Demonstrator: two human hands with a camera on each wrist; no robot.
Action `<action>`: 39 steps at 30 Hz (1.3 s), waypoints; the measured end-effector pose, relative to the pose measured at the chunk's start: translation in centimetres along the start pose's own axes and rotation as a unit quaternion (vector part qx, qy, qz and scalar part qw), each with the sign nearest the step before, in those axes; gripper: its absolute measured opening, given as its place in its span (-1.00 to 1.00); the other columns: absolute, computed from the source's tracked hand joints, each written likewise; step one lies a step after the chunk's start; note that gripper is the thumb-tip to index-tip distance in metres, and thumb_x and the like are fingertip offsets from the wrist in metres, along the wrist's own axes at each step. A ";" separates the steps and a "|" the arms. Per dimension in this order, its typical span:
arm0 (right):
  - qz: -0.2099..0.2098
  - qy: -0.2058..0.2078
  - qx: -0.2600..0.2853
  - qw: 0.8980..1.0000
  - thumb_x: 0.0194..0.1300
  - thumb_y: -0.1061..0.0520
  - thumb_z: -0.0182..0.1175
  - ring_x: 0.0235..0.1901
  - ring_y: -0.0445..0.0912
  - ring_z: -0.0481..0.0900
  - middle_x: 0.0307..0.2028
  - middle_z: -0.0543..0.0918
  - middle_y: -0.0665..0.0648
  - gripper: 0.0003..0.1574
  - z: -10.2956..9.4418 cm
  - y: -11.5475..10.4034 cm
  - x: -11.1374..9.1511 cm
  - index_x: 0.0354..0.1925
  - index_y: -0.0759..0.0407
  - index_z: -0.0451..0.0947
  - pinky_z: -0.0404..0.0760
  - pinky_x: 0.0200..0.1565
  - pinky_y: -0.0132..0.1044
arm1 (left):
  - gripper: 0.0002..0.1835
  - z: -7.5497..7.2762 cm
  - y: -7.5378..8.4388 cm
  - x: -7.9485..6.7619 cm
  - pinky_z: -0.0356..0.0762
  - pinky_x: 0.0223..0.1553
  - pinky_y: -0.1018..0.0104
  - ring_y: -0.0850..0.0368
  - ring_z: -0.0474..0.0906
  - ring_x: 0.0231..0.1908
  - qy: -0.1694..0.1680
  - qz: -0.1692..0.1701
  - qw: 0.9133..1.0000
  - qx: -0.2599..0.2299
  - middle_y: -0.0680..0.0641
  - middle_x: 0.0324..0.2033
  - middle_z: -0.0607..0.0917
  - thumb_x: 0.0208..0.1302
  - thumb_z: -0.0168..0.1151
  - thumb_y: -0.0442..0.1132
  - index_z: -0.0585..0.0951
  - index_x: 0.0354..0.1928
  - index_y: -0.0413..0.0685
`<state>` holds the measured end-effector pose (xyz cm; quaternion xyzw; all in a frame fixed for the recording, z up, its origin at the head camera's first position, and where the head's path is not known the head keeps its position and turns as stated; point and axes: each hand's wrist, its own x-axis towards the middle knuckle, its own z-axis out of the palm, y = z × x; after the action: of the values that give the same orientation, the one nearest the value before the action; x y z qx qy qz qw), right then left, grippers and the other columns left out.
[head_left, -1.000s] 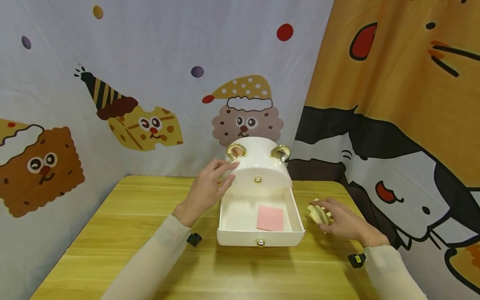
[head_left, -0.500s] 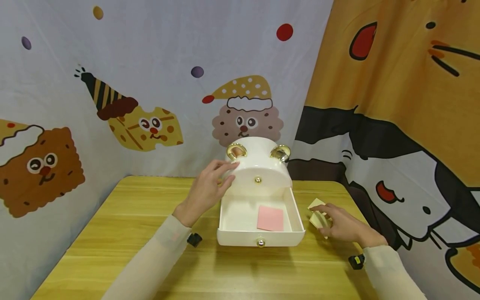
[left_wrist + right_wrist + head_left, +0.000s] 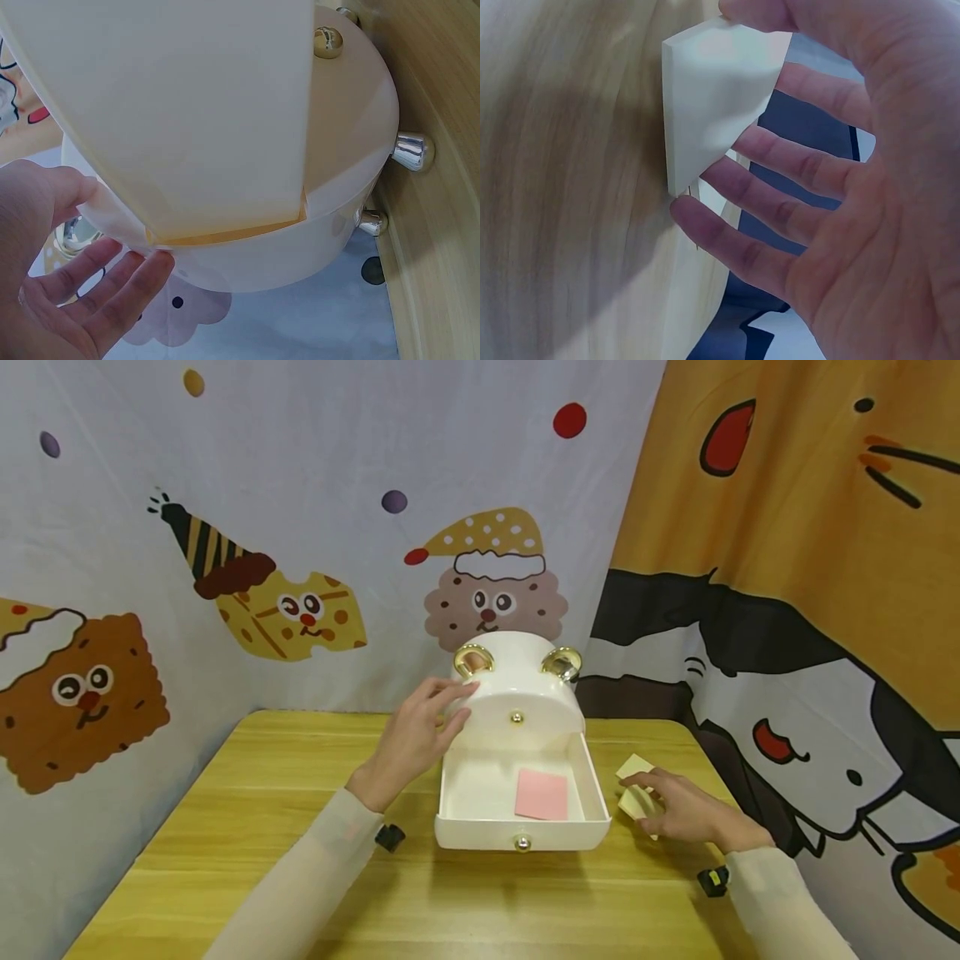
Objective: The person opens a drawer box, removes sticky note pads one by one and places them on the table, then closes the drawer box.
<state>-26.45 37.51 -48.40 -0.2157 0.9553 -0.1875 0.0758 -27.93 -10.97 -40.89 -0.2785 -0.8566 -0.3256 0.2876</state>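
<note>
Yellow pad (image 3: 634, 802) now lower in view

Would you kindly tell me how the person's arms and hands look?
The left sleeve and right sleeve are long and cream. A black device shows beside the left, a second device with a yellow mark beside the right. The left hand and right hand are ungloved.
</note>
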 end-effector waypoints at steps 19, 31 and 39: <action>0.009 -0.014 -0.032 0.999 0.20 0.04 0.76 0.01 -0.02 0.68 0.25 0.81 0.23 -0.10 0.5 -0.4 0.5 0.46 0.11 0.71 0.70 0.01 -0.11 | -0.55 0.1 -0.1 0.0 0.95 -0.11 0.14 -0.12 0.84 0.00 0.005 0.004 1.000 0.009 -0.18 0.20 0.77 0.67 0.49 -0.22 0.77 0.51 0.05; 0.022 -0.010 -0.074 0.997 0.21 0.05 0.73 -0.15 -0.07 0.61 0.18 0.74 0.27 -0.19 1.1 -1.8 1.3 0.40 0.02 0.73 0.70 -0.10 -0.12 | -0.55 0.0 -0.1 -0.1 0.96 -0.06 0.12 -0.12 0.84 0.04 -0.004 -0.004 1.000 0.001 -0.18 0.20 0.77 0.68 0.47 -0.22 0.77 0.51 0.06; -0.034 0.022 -0.066 0.997 0.29 -0.07 0.71 -0.22 -0.06 0.60 0.06 0.73 0.26 -0.27 1.7 -0.3 1.8 0.37 -0.06 0.74 0.70 -0.23 -0.15 | -0.55 0.0 0.0 -0.1 0.96 -0.11 0.09 -0.13 0.83 -0.02 0.000 0.001 1.000 0.000 -0.19 0.20 0.77 0.68 0.47 -0.22 0.77 0.51 0.04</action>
<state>-27.54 35.89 -49.91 -0.2483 0.9592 -0.1310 0.0336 -27.87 -11.02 -41.00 -0.2790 -0.8562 -0.3257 0.2880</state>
